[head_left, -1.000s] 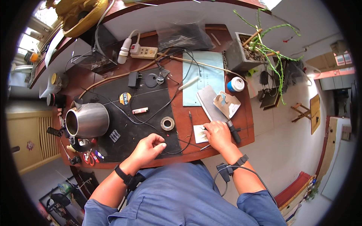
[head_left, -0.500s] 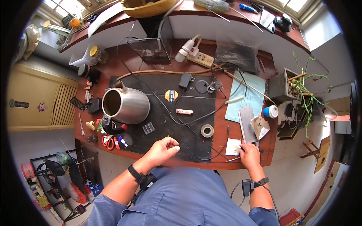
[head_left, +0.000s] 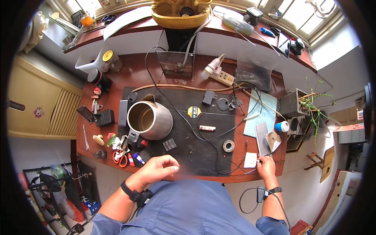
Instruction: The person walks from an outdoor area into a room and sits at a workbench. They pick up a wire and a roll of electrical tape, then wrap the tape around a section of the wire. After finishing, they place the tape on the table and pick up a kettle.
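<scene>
My left hand [head_left: 158, 170] hovers at the table's front edge with its fingers curled in and its thumb near them. Nothing shows between them. At the front right, the closed fingers of my right hand [head_left: 267, 167] pinch something small and dark beside a white paper square [head_left: 250, 160]. What it is stays mostly hidden. A thin silvery rod [head_left: 250, 171] lies just left of those fingers. Above the right hand are a flat grey metal bar [head_left: 261, 137] and a torn piece of card [head_left: 273, 140]. A metal pot [head_left: 160, 121] with a black handle stands open-topped on the black mat [head_left: 188, 156].
Left of my left hand lie red-handled scissors [head_left: 122, 157] and small tubes. A tape roll [head_left: 228, 145], a white-and-red tube [head_left: 207, 128], a black adapter [head_left: 208, 97] and loose cables spread over the mat. Behind are a power strip [head_left: 224, 78] and a glass box [head_left: 175, 63]. A potted plant [head_left: 294, 102] stands right.
The view has tilted up, showing more of the window sill. My left hand has drawn back and to the left over the table edge. My right hand stays beside the paper square.
</scene>
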{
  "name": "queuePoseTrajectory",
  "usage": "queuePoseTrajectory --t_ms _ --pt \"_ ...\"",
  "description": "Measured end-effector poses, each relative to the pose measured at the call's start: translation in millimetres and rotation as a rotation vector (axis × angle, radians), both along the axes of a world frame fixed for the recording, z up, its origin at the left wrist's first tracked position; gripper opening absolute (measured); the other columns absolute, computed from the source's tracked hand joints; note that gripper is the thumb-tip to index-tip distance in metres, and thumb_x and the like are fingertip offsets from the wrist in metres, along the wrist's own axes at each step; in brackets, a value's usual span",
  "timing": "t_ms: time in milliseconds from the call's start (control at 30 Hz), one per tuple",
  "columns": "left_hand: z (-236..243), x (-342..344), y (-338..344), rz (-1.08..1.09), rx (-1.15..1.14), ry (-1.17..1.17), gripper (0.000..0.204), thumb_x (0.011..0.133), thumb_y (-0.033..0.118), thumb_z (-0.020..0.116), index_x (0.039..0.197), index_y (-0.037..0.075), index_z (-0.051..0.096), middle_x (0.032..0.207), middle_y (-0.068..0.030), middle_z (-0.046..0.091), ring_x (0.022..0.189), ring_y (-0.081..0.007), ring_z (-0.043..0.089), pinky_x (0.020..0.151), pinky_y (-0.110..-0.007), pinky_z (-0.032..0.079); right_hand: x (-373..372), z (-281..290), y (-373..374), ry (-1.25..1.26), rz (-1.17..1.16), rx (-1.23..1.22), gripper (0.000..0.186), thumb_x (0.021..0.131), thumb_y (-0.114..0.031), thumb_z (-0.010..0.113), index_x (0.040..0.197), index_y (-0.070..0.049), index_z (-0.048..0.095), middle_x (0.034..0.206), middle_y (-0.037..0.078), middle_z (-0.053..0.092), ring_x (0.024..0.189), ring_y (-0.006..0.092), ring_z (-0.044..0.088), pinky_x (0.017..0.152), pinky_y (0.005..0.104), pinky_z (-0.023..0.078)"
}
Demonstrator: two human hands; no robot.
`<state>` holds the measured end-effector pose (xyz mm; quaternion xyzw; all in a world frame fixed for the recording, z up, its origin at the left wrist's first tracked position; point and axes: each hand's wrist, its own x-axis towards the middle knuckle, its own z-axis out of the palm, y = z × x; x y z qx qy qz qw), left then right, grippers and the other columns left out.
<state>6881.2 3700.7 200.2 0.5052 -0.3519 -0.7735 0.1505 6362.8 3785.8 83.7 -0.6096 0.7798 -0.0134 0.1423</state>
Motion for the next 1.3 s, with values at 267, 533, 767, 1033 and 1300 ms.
queuePoseTrajectory --t_ms 267,533,767,1033,1300 --pt "109 23 -76 -0.708 -0.535 0.718 0.032 0.098 0.008 0.077 0.126 -0.008 0.073 0.103 -0.0176 0.072 0.091 -0.0294 0.069 0.076 -0.038 0.053 13 9 -5 0.034 -0.158 0.072 0.020 0.083 -0.013 0.077 0.102 -0.010 0.081 0.107 0.016 0.074 0.106 0.0374 0.070 0.094 0.0479 0.058" --pt "176 -18 -93 -0.760 -0.679 1.314 0.029 0.100 0.017 0.078 0.122 -0.003 0.078 0.088 -0.0089 0.069 0.067 -0.0209 0.067 0.054 -0.033 0.051 11 4 6 -0.056 -0.252 0.084 0.021 0.085 -0.019 0.074 0.104 -0.012 0.081 0.107 0.016 0.075 0.105 0.0372 0.072 0.093 0.0490 0.058" --pt "176 -48 -76 -0.777 -0.575 1.366 0.026 0.100 0.016 0.077 0.120 -0.002 0.079 0.088 -0.0074 0.068 0.066 -0.0209 0.067 0.054 -0.034 0.051 10 6 8 -0.123 -0.268 0.114 0.022 0.086 -0.020 0.074 0.104 -0.012 0.081 0.109 0.016 0.075 0.104 0.0363 0.073 0.093 0.0476 0.058" --pt "179 -93 -58 -0.811 -0.535 1.366 0.025 0.101 0.015 0.076 0.118 -0.003 0.078 0.085 -0.0077 0.067 0.064 -0.0208 0.065 0.053 -0.034 0.050 -2 5 13 -0.206 -0.206 0.063 0.022 0.087 -0.020 0.075 0.108 -0.012 0.080 0.110 0.016 0.075 0.106 0.0361 0.072 0.092 0.0470 0.057" --pt "185 -121 -36 -0.778 -0.547 1.324 0.025 0.100 0.014 0.078 0.117 -0.003 0.079 0.084 -0.0080 0.067 0.063 -0.0208 0.065 0.051 -0.034 0.048 -4 8 4 -0.280 -0.201 0.090 0.025 0.086 -0.021 0.075 0.107 -0.010 0.081 0.108 0.016 0.077 0.103 0.0338 0.074 0.094 0.0428 0.058"
